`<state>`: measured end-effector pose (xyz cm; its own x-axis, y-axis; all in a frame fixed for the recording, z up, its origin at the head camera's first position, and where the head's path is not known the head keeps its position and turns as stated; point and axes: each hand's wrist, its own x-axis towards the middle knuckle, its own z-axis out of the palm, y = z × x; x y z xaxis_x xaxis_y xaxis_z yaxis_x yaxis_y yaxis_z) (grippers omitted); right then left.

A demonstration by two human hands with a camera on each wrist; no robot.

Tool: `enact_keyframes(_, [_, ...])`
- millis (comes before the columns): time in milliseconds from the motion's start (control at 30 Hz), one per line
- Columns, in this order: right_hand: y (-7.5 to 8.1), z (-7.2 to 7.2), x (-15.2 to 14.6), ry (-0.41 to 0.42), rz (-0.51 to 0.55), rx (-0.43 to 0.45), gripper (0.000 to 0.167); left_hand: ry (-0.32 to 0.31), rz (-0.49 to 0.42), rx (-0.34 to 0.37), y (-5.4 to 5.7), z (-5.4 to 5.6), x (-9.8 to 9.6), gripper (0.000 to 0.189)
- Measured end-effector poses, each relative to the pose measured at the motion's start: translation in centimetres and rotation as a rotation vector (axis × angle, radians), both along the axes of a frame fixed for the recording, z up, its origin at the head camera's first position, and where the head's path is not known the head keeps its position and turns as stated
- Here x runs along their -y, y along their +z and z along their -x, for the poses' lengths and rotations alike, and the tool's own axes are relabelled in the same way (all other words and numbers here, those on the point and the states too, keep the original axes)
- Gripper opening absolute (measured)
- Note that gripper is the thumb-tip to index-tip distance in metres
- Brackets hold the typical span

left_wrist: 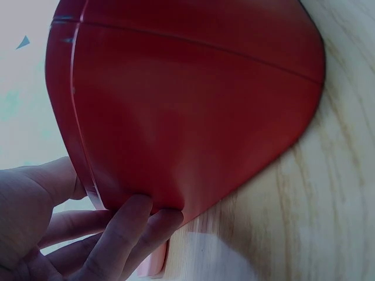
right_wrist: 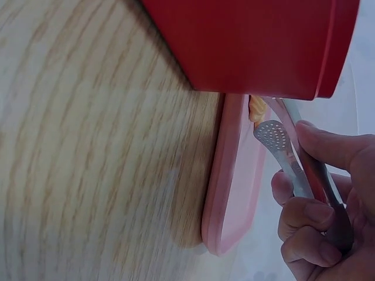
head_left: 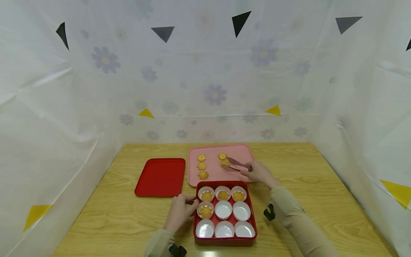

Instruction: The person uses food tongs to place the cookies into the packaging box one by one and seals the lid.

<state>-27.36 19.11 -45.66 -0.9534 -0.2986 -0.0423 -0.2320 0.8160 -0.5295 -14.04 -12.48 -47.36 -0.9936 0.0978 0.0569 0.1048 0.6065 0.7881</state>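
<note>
My left hand [head_left: 180,211] holds the left side of a red box [head_left: 224,242], its thumb at the rim and its fingertips against the outer wall [left_wrist: 176,117]. White paper cups [head_left: 223,210] line the box; the far row and the left cup of the middle row hold cookies [head_left: 223,195]. Over the pink tray [head_left: 212,150], my right hand [head_left: 259,174] grips perforated metal tongs [right_wrist: 287,155]. The spread tong tips lie on either side of a cookie [head_left: 224,163] on the tray; whether they touch it, I cannot tell.
Another cookie [head_left: 222,156] lies just beyond the tongs, and a column of three cookies [head_left: 201,166] stands on the tray's left half. A flat red tray [head_left: 160,178] lies left of the pink one. The wooden table [head_left: 112,214] has pale flowered sheeting [head_left: 212,71] around it.
</note>
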Motion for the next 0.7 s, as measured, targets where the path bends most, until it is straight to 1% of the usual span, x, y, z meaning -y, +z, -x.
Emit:
enact_keyframes(200, [-0.18, 0.28, 0.05, -0.008, 0.004, 0.003, 0.033, 0.001, 0.001, -0.013, 0.02, 0.00, -0.03, 0.029])
enact_keyframes(367, [-0.08, 0.38, 0.14, -0.013, -0.004, 0.012, 0.034, 0.007, 0.010, -0.021, 0.00, 0.01, -0.03, 0.028])
enact_keyframes(600, [-0.10, 0.69, 0.38, 0.004, 0.012, 0.017, 0.024, 0.004, 0.007, -0.021, -0.12, 0.04, 0.00, 0.029])
enact_keyframes(700, [0.06, 0.68, 0.63, -0.007, 0.012, 0.030, 0.022, 0.001, 0.001, -0.017, -0.09, 0.02, 0.00, 0.029])
